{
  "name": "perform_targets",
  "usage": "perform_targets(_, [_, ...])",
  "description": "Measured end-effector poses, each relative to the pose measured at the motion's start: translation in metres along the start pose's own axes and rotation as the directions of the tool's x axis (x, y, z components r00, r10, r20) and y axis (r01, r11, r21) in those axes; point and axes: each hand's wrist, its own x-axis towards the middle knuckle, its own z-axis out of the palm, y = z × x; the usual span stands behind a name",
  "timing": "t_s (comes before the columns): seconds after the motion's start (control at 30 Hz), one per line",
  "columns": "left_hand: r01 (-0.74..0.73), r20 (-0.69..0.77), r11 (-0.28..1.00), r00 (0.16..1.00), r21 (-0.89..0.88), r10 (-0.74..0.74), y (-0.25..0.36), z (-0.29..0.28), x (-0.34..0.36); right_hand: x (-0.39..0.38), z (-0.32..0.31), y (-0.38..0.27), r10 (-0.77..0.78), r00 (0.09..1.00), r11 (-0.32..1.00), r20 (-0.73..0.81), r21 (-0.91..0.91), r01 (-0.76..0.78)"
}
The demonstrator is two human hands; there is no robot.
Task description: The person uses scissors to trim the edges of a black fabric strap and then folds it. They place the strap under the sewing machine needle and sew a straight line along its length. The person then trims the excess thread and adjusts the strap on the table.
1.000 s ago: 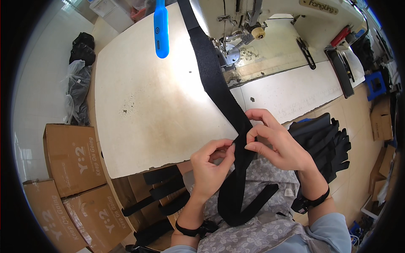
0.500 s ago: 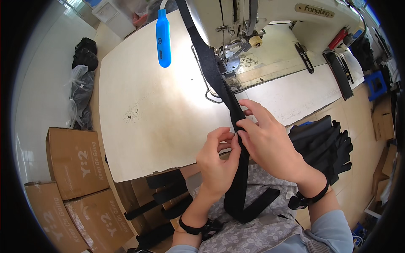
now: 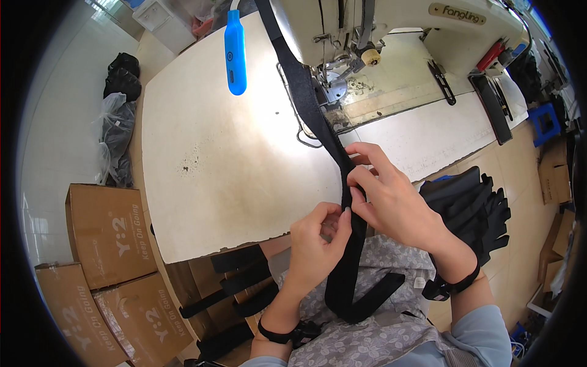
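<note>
A long black fabric strap (image 3: 306, 98) runs beside the sewing machine's (image 3: 391, 15) needle area and over the table edge, ending in a loop on my grey patterned apron (image 3: 391, 251). My left hand (image 3: 318, 241) pinches the strap near the table's front edge, thumb on its left edge. Just above it and to the right, my right hand (image 3: 394, 202) grips the same strap with curled fingers; the strap looks folded lengthwise there. Some fingertips of both hands are hidden.
The white table (image 3: 195, 122) carries a blue wand-like device (image 3: 236, 58), black snips (image 3: 441, 82) and a dark tray (image 3: 489, 107). Cardboard boxes (image 3: 110, 226) and bagged bundles (image 3: 116, 122) stand left. Black pieces (image 3: 465, 208) are piled lower right; a blue stool (image 3: 544, 127) stands beyond.
My hands drew together on the strap, which became narrower between them. Since half a second ago my left hand has slid a little lower along it, while my right stays above.
</note>
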Motion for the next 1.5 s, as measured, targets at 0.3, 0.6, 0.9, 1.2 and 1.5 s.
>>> perform_targets(0.3, [-0.075, -0.057, 0.996, 0.995, 0.055, 0.078, -0.006, -0.005, 0.003, -0.003, -0.009, 0.005, -0.13, 0.987, 0.989, 0.09, 0.08, 0.123])
perform_targets(0.6, [-0.152, -0.069, 0.964, 0.983, 0.216, 0.17, -0.008, -0.005, 0.006, 0.0, 0.004, -0.003, -0.052, 0.998, 0.999, -0.047, -0.014, 0.051])
perform_targets(0.9, [-0.281, -0.027, 0.925, 0.955, 0.256, 0.297, -0.011, -0.003, 0.009, 0.0, 0.005, -0.008, -0.105, 0.993, 0.97, 0.048, -0.216, 0.113])
perform_targets(1.2, [-0.26, -0.036, 0.926, 0.959, 0.272, 0.28, -0.01, -0.004, 0.009, 0.001, 0.002, 0.005, -0.218, 0.974, 0.961, 0.059, -0.162, 0.224])
perform_targets(1.5, [-0.156, -0.035, 0.964, 0.985, 0.217, 0.167, -0.005, -0.004, 0.008, -0.006, -0.003, 0.005, -0.106, 0.994, 0.994, 0.012, -0.017, 0.106])
